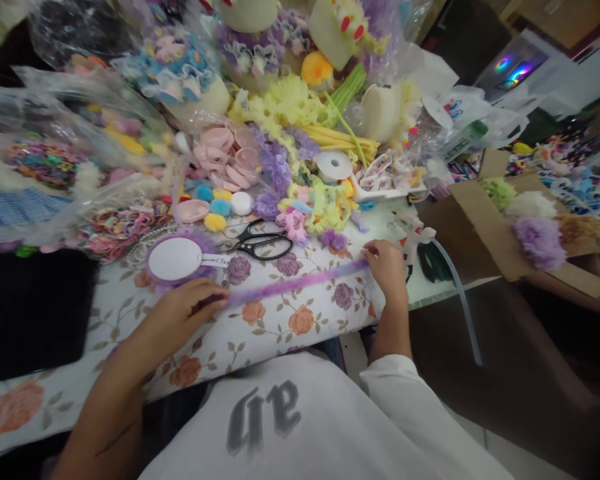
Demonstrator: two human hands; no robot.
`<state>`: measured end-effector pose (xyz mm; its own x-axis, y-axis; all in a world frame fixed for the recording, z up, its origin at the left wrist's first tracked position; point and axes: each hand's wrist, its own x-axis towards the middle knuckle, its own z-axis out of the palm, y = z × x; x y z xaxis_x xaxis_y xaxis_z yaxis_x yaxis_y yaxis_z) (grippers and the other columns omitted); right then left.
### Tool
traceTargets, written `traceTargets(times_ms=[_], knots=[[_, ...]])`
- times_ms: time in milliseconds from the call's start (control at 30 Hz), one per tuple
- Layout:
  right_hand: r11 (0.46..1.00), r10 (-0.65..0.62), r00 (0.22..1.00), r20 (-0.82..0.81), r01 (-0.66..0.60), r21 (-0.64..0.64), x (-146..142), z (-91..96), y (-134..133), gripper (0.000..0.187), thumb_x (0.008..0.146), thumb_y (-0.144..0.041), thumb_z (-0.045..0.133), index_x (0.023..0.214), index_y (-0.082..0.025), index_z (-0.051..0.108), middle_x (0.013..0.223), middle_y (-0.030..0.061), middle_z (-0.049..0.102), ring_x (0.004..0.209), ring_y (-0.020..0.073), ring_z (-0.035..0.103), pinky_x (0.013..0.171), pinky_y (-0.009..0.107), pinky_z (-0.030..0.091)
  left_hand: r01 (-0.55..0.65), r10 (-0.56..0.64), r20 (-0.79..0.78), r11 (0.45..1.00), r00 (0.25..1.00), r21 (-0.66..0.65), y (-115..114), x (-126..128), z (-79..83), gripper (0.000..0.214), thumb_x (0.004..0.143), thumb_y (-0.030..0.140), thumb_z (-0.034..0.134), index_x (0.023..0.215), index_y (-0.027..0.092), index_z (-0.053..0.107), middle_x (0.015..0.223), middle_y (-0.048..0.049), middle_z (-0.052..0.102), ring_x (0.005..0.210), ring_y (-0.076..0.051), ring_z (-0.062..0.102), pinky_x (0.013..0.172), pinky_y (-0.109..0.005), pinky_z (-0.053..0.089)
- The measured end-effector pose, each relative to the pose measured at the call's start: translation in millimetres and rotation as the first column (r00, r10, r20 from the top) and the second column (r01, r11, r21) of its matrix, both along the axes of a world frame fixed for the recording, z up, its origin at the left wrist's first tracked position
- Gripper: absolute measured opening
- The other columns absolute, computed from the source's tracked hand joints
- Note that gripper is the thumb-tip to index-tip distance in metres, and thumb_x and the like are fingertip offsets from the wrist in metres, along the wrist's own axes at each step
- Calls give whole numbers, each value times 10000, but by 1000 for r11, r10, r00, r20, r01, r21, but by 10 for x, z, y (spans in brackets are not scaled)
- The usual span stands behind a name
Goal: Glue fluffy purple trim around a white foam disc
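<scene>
A fuzzy pink-and-purple pipe cleaner (295, 283) stretches across the flowered tablecloth between my two hands. Its left end is pinched in my left hand (200, 301), whose fingers are closed. My right hand (384, 265) grips the other end, fingers closed as well. Just beyond the left hand lies a round white disc with a purple fuzzy rim (174, 259). Black-handled scissors (265, 241) rest on the cloth behind the pipe cleaner. A glue gun (415, 230) with a clear glue stick (460, 300) sits beyond my right hand.
Craft supplies crowd the back: pink headbands (225, 157), yellow and purple ruffled trim (290, 103), a white ribbon spool (334, 165) and pompoms (215, 222). A black flat object (40, 313) lies at left. An open cardboard box (485, 233) holding fluffy balls (537, 240) stands at right.
</scene>
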<state>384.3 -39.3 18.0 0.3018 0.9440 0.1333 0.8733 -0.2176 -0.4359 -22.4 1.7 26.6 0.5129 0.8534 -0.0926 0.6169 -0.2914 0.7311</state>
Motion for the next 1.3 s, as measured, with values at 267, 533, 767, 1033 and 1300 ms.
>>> traceTargets(times_ms=[267,533,767,1033,1300], knots=[[979,185,979,85,-192,75,-99,-189,313,190,807,-112,502,869,-179,668,887,115,625,887,280,532,841,417,442,1,3,-154,1000,988,26,-125,-68,121,493,896,572,429,1057,213,727,1113,-88,736,1000,-274,681,926,-386,507],[939,337,941,34,-339,53,-63,-51,230,147,814,-123,526,824,-194,655,892,92,663,899,259,567,855,400,445,-152,174,-127,974,977,168,-197,-235,212,546,876,645,436,1004,213,745,1065,-66,766,973,-277,708,953,-423,528],[956,270,961,-62,-260,139,-289,168,141,135,879,-199,516,891,-202,651,803,56,674,719,212,577,725,345,469,-264,241,165,954,956,141,-257,51,271,259,866,433,612,963,244,761,978,-40,775,870,-232,714,899,-357,548],[736,674,720,-167,-632,243,-1212,341,-93,141,956,-242,518,949,-248,659,798,23,666,684,173,612,632,300,488,-4,105,569,985,815,-175,-277,768,204,516,783,295,755,1284,270,640,1369,-101,613,1213,-279,599,957,-328,505],[945,243,952,184,-275,179,-705,38,292,245,930,-310,502,1001,-154,676,978,151,685,882,291,631,775,415,497,-106,271,490,935,828,-338,-254,515,30,293,917,344,560,1074,152,716,729,-52,706,597,-165,686,609,-253,519]])
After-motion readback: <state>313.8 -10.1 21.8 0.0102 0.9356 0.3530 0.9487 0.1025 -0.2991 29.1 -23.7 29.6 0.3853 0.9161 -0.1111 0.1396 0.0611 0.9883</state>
